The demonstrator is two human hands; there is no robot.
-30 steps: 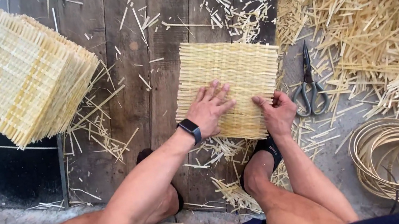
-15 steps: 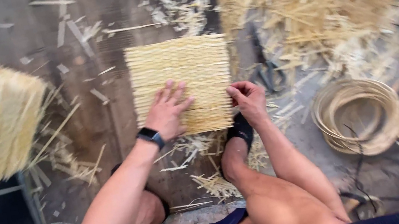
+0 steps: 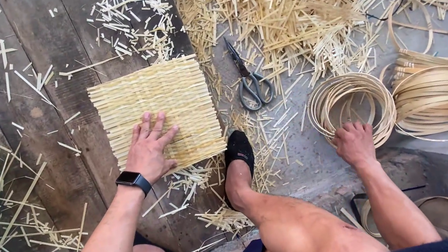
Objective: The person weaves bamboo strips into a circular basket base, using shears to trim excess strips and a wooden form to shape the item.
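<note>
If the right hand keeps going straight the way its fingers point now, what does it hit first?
The right hand points up the frame at the stack of coiled strip hoops; its fingertips already seem to be at the near rim, so it meets that first. Whether they touch yet is hard to tell.

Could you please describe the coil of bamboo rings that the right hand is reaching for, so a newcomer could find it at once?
Start at the woven bamboo mat under the left hand and go right, past the grey scissors. The right hand touches a loose coil of thin rings lying flat. Its neighbour, the thicker ring stack, sits farther right on the step.
</note>
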